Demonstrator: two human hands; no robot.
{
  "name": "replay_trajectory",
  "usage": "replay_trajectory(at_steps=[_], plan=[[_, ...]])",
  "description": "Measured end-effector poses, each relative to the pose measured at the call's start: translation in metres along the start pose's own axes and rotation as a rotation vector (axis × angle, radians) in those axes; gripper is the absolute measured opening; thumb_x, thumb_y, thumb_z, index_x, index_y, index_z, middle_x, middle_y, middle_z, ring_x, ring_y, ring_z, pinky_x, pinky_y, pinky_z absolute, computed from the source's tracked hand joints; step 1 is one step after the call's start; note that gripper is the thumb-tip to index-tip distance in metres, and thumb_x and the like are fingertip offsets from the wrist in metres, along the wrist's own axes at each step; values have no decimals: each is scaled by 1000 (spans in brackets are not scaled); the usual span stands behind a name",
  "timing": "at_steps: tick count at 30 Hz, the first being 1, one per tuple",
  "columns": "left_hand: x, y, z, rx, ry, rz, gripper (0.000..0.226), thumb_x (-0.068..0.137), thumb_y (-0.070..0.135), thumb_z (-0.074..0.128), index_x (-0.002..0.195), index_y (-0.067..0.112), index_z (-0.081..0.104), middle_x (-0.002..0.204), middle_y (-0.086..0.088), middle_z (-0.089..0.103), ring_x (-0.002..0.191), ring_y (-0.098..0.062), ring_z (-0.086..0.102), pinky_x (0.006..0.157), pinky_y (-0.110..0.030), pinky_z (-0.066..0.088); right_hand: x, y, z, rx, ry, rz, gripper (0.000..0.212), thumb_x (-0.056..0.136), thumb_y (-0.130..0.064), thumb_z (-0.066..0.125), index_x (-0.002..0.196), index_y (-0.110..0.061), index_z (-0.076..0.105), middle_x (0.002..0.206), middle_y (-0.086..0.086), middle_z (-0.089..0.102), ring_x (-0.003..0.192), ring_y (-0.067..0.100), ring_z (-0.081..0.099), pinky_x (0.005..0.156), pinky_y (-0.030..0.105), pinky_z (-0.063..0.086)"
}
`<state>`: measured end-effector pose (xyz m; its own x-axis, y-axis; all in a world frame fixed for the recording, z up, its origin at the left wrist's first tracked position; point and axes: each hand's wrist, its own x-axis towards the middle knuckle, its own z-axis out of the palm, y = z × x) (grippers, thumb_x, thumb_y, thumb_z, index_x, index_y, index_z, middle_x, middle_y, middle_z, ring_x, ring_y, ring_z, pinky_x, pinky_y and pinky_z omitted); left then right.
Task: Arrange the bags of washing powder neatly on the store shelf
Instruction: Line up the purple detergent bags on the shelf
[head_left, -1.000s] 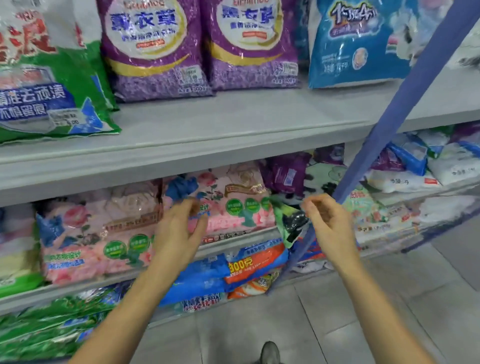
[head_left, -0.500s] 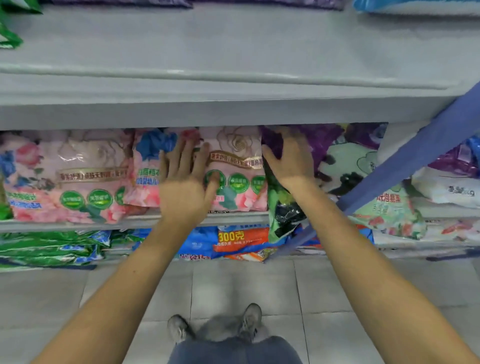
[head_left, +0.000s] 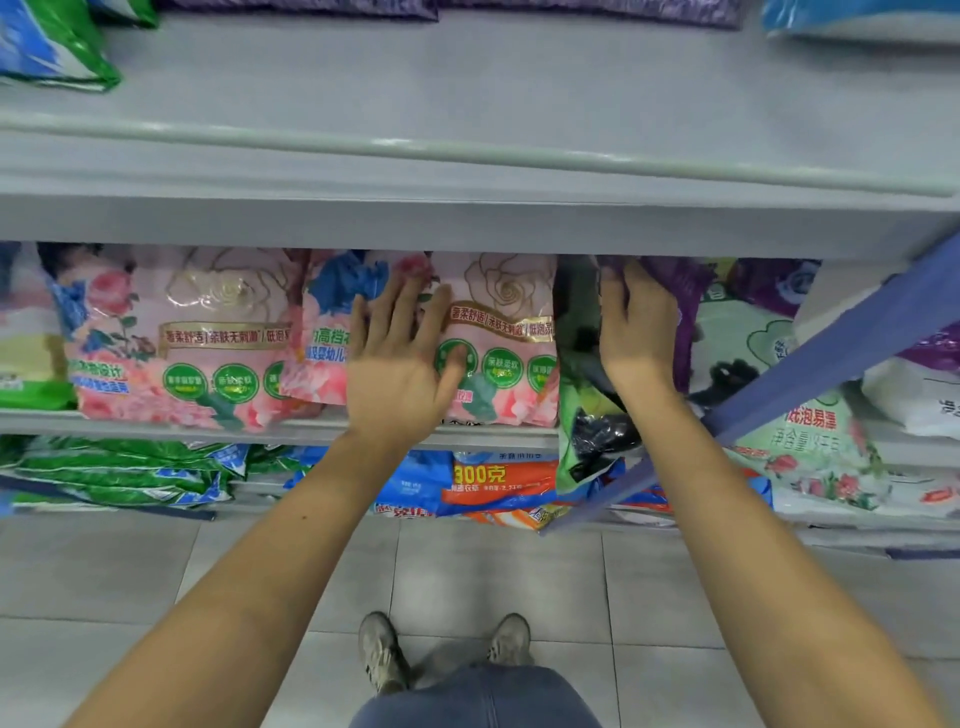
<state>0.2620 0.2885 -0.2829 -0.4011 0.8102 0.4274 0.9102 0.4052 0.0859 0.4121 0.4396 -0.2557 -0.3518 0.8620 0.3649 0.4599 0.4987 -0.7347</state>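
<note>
- A second ago both hands hang in the air in front of the shelves, loosely curled and touching nothing. Now both are on the stock of the middle shelf (head_left: 311, 430), and the view has dropped from the upper shelf (head_left: 467, 223) to this row.
- The left hand (head_left: 405, 364) lies flat on the front of a pink bag (head_left: 501, 332). Its fingers (head_left: 400, 306) are straight and spread apart, pressing rather than gripping. It sits much as it did half a second ago, so the press is being held.
- The right hand (head_left: 641, 338) is at the left edge of a purple bag (head_left: 688, 312), just to the right of the pink one. Its fingers (head_left: 615, 288) look curled onto that edge, though how far they wrap behind is hidden.
- The pink bag stands upright at the front of the middle shelf, overlapping a second pink bag (head_left: 208, 343) on its left.
- Between the two hands a green bag (head_left: 584, 436) sags over the shelf lip, next to a blue strut (head_left: 831, 364).
- In my judgement the reach is done and the straightening has begun. The left hand steadies the pink row while the right is placed to pull the purple bag. The sagging green bag still needs tidying.
</note>
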Motion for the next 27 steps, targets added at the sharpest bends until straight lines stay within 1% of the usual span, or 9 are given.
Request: replay_trajectory(at_steps=[3, 5, 8, 11, 14, 16, 18, 21, 27], plan=[[0, 0, -2, -14, -11, -11, 51, 87, 40, 41, 127, 12, 56, 132, -17, 54, 128, -35, 45, 107, -56, 29, -21, -19, -22, 170, 48, -18, 40, 96, -13, 41, 62, -30, 28, 53, -9, 28, 46, 4, 30, 46, 23, 17], [0, 1, -5, -34, -24, -8, 52, 87, 41, 40, 126, 11, 56, 130, -18, 55, 127, -36, 46, 106, -57, 30, -35, -28, -35, 229, 16, 0, 33, 95, -17, 40, 63, -22, 35, 54, -6, 29, 49, 6, 28, 51, 29, 19], [0, 1, -9, -75, -93, -12, 55, 86, 43, 39, 125, 9, 57, 128, -19, 56, 125, -39, 47, 103, -60, 31, -53, -39, -56, 317, -57, -33, 31, 93, -21, 40, 69, -3, 46, 56, -3, 37, 52, 5, 33, 51, 22, 25], [3, -2, -15, -159, -177, -24, 68, 82, 54, 32, 130, 10, 52, 137, -19, 49, 132, -38, 38, 107, -61, 21, -60, -54, -77, 438, -101, -50, 21, 96, -11, 42, 87, -18, 60, 71, -15, 63, 70, -8, 55, 65, 10, 40], [4, 1, -28, -250, -267, -34, 96, 67, 74, 26, 143, 16, 34, 151, -10, 30, 143, -28, 16, 114, -52, 1, -61, -69, -95, 470, -114, -44, 28, 97, -1, 40, 92, -21, 59, 77, -28, 67, 76, -11, 59, 67, 6, 42], [3, 13, -43, -332, -331, 4, 107, 57, 82, 31, 141, 17, 34, 150, -5, 30, 142, -23, 16, 115, -47, -3, -60, -82, -105, 491, -122, -74, 30, 96, -1, 39, 89, -20, 60, 75, -25, 67, 74, -8, 61, 65, 9, 45], [-1, 27, -63, -526, -436, 2, 94, 55, 81, 47, 125, 17, 47, 132, -3, 47, 131, -24, 35, 116, -44, 16, -58, -98, -114, 527, -108, -96, 31, 96, -2, 38, 86, -22, 60, 73, -23, 68, 71, -6, 62, 62, 10, 46], [-9, 42, -91, -941, -547, -82, 46, 72, 48, 73, 107, 29, 51, 106, 12, 58, 106, -11, 56, 93, -25, 45, -51, -119, -129, 645, -82, -59, 27, 96, -7, 39, 87, -16, 63, 73, -16, 71, 71, 0, 65, 63, 15, 50], [-18, 42, -132, -1342, -436, -128, 51, 74, 57, 64, 118, 40, 44, 119, 26, 55, 113, 5, 52, 98, -20, 43, -30, -154, -160, 863, -135, 9, 25, 82, -26, 49, 77, -22, 74, 78, -6, 73, 73, 11, 69, 65, 23, 55]])
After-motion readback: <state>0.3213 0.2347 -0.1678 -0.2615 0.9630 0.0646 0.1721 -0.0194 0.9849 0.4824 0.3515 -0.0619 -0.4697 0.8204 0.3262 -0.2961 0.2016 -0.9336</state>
